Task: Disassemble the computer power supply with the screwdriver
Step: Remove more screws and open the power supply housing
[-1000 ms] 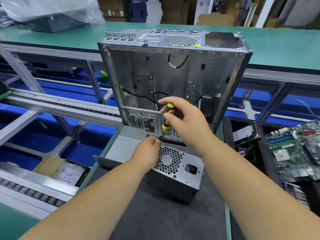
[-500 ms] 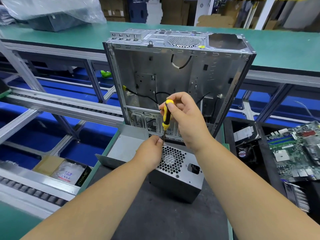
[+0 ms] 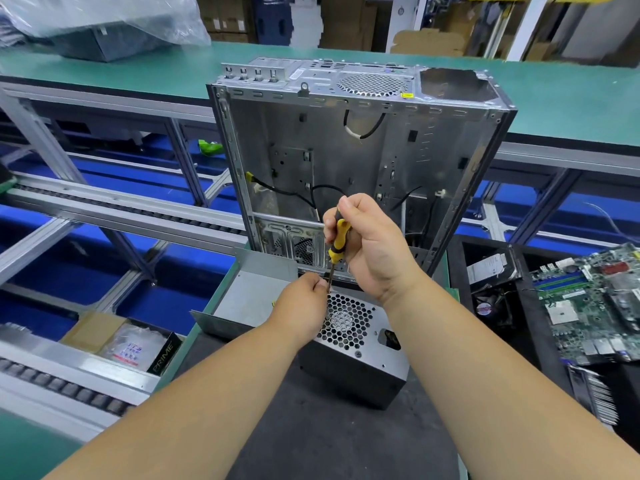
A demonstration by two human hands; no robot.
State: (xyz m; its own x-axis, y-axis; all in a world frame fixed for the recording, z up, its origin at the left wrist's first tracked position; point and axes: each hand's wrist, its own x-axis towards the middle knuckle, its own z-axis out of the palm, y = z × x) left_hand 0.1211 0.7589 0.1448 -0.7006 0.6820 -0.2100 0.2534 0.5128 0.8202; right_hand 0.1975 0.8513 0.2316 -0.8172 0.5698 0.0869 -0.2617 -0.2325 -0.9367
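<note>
The grey metal power supply [image 3: 360, 355] stands on the dark mat with its honeycomb fan grille facing up. My right hand [image 3: 372, 244] grips the yellow and black screwdriver [image 3: 336, 242] upright, its tip down at the box's far left top corner. My left hand [image 3: 300, 308] rests on that corner with curled fingers, thumb and forefinger pinching the screwdriver shaft near the tip. The screw itself is hidden by my fingers.
An empty silver computer case [image 3: 360, 161] stands upright right behind the power supply. A loose grey metal cover [image 3: 249, 299] lies to the left. At right, a black tray holds a green motherboard [image 3: 595, 306]. Conveyor rails [image 3: 104, 209] and a box [image 3: 121, 344] lie left.
My right hand has shifted its grip slightly on the handle as the screwdriver stays upright on the corner. The left hand and power supply stay where they were.
</note>
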